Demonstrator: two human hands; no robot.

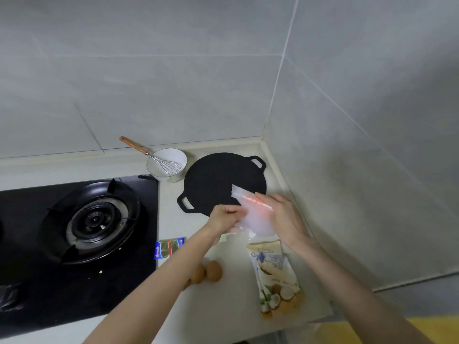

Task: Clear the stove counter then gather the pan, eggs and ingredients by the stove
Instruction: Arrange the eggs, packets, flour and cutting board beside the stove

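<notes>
Translucent zip bag (pixel 258 219) is being pinched by left hand (pixel 223 217) and right hand (pixel 283 217) at the near rim of the griddle pan (pixel 218 180); gathering is judged under way; set-down beside it is being called for.

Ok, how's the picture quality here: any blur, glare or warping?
Head view: wide-angle warp bends the wall seams; the bag, gripped by the left hand and right hand, is blurred and washed out; the pan and whisk look fairly sharp; light is soft and even, with faint shadows and no strong glare.
</notes>
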